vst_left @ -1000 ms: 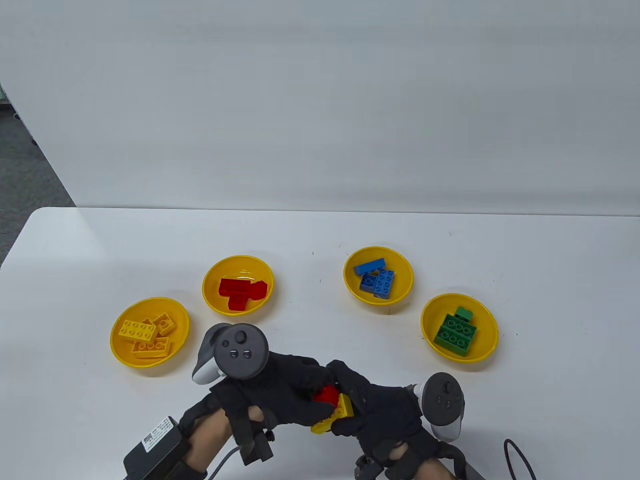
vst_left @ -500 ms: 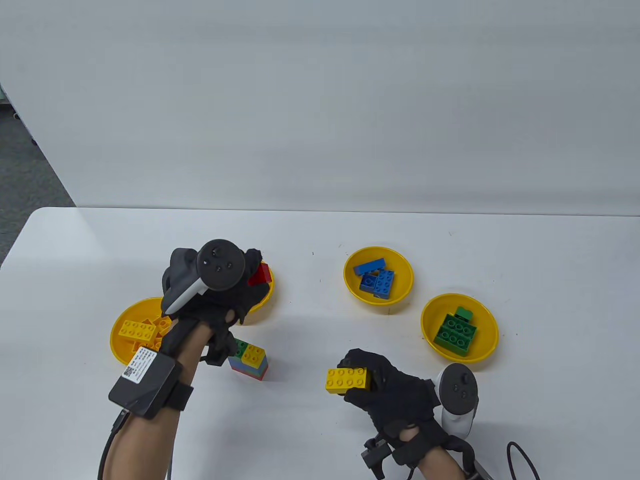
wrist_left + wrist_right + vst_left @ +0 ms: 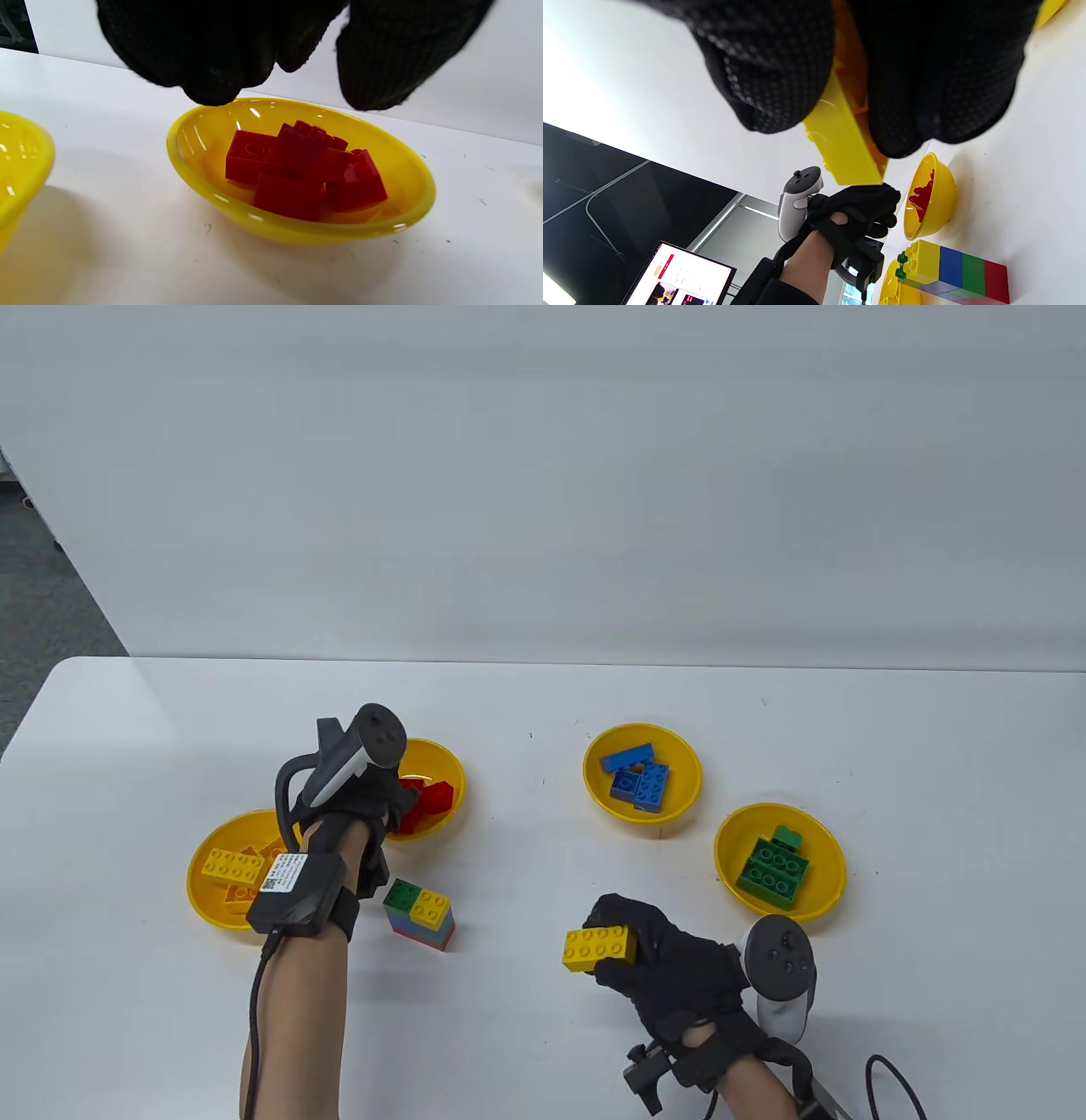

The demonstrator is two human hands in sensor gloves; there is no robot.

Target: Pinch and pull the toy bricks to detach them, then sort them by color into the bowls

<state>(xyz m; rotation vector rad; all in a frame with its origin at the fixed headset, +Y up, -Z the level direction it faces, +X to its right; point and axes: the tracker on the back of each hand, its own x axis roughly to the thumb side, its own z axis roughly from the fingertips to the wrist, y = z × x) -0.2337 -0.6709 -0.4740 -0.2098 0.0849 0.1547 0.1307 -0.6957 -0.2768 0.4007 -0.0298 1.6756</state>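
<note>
Table view: left hand (image 3: 361, 806) above red-brick bowl (image 3: 443, 823), far left; right hand (image 3: 670, 963) near centre, gripping yellow brick (image 3: 599, 947) off surface (image 3: 526, 1027). Brick stack (image 3: 419, 914) stands between hands.

Left wrist view: fingers (image 3: 212, 55) relaxed, empty, over red bricks (image 3: 303, 171).

Right wrist view: fingers (image 3: 772, 72) clamp yellow brick (image 3: 846, 148).
</note>
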